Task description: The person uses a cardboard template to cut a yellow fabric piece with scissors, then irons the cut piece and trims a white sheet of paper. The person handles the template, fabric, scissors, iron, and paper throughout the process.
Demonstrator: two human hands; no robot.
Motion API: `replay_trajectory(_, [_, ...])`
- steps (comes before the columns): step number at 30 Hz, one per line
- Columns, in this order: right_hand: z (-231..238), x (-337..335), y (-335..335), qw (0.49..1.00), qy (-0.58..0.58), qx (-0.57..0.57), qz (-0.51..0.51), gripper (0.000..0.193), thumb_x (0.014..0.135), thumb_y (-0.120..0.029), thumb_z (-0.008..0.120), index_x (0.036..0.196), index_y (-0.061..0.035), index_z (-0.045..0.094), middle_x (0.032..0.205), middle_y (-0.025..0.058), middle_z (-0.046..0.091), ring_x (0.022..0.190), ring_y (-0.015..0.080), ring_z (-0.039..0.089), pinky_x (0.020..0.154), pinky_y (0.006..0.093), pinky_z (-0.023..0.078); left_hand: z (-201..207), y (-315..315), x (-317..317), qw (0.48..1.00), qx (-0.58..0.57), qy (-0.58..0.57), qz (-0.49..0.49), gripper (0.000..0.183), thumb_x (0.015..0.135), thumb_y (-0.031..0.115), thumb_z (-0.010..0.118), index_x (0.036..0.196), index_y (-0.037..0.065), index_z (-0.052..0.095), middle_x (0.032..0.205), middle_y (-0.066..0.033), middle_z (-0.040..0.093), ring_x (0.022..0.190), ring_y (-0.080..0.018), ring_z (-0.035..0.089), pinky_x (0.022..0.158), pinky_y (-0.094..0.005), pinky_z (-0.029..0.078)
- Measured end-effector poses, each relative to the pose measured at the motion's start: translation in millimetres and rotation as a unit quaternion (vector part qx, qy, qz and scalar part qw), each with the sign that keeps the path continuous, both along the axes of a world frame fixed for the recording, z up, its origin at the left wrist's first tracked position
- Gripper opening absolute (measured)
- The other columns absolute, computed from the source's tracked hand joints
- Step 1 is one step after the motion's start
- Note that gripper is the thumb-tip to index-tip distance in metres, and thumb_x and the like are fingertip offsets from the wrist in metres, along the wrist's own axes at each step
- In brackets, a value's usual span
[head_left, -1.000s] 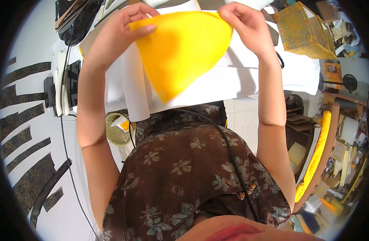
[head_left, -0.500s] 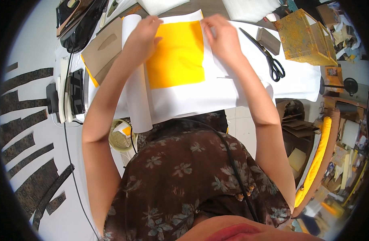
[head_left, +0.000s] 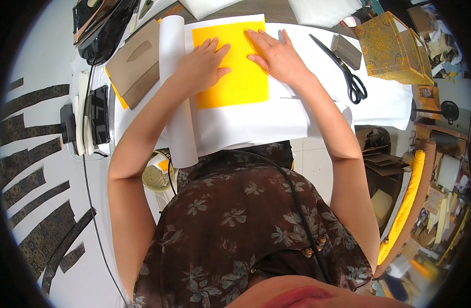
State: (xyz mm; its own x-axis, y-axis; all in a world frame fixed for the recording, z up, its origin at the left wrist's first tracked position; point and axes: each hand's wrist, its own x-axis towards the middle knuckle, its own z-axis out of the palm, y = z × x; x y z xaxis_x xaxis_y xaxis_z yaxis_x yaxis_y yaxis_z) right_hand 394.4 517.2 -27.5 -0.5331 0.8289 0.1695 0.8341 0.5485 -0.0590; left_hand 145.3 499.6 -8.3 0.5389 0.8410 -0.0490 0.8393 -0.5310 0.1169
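Paper margin (head_left: 251,120) nearside of yellow sheet (head_left: 238,90)

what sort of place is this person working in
Most likely a small craft workshop: black scissors lie to the right of a yellow sheet, a gold patterned box sits beyond them, and cut pieces of dark patterned material are spread at the far left.

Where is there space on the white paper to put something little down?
Bare white paper shows in front of the yellow sheet, right of the white roll, and between the right hand and black scissors. It's crowded left of the roll, where brown boards lie, and around the grey block between scissors and patterned box.
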Motion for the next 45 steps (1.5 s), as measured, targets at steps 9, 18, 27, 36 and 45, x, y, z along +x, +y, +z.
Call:
replay_trajectory(9, [-2.8, 8.2, 9.4, 0.999, 0.026, -0.026, 0.006, 0.061, 0.101, -0.046, 0.051, 0.154, -0.0164, 0.037, 0.151, 0.0121, 0.049, 0.142, 0.0275, 0.043, 0.12, 0.0613, 0.021, -3.3, -0.1, 5.5, 0.999, -0.011, -0.038, 0.015, 0.063, 0.096, 0.042, 0.062, 0.149, 0.012, 0.045, 0.155, -0.0247, 0.038, 0.145, -0.0392, 0.036, 0.115, -0.0456, 0.038])
replay_trajectory(18, [-5.6, 5.2, 8.5, 0.999, 0.043, -0.022, 0.001, 0.06, 0.101, -0.043, 0.054, 0.151, -0.0139, 0.04, 0.151, 0.0114, 0.048, 0.141, 0.0285, 0.044, 0.119, 0.0622, 0.022, -8.7, 6.2, 3.1, 0.998, -0.018, -0.063, 0.006, 0.064, 0.095, 0.039, 0.065, 0.148, 0.009, 0.046, 0.155, -0.0277, 0.037, 0.144, -0.0426, 0.036, 0.117, -0.0478, 0.033])
replay_trajectory(27, [5.5, 32.1, 89.0, 0.934, 0.267, -0.072, -0.224, 0.038, 0.092, -0.044, 0.07, 0.103, -0.0087, 0.077, 0.091, 0.0079, 0.076, 0.083, 0.0198, 0.072, 0.078, 0.0333, 0.056, -9.3, 5.1, 0.4, 0.999, 0.008, -0.041, -0.01, 0.069, 0.093, 0.045, 0.066, 0.149, 0.011, 0.045, 0.156, -0.0238, 0.038, 0.145, -0.0412, 0.035, 0.119, -0.0501, 0.031])
replay_trajectory(36, [8.5, 15.8, 89.3, 0.916, 0.268, -0.123, -0.272, 0.032, 0.086, -0.041, 0.076, 0.083, -0.009, 0.076, 0.079, 0.0042, 0.074, 0.074, 0.0201, 0.069, 0.072, 0.034, 0.055, -5.9, 0.3, -1.1, 0.999, 0.007, -0.04, -0.002, 0.07, 0.092, 0.048, 0.066, 0.148, 0.012, 0.047, 0.156, -0.0222, 0.039, 0.145, -0.0401, 0.035, 0.118, -0.0493, 0.032])
replay_trajectory(45, [10.8, 47.5, 64.8, 0.894, 0.338, -0.157, -0.248, 0.033, 0.087, -0.037, 0.076, 0.083, -0.0046, 0.074, 0.072, 0.0048, 0.069, 0.066, 0.0147, 0.062, 0.066, 0.0306, 0.05, -3.8, 2.0, -2.3, 0.999, 0.015, -0.049, -0.009, 0.069, 0.092, 0.046, 0.068, 0.146, 0.007, 0.049, 0.152, -0.0249, 0.042, 0.143, -0.0418, 0.038, 0.116, -0.0463, 0.036])
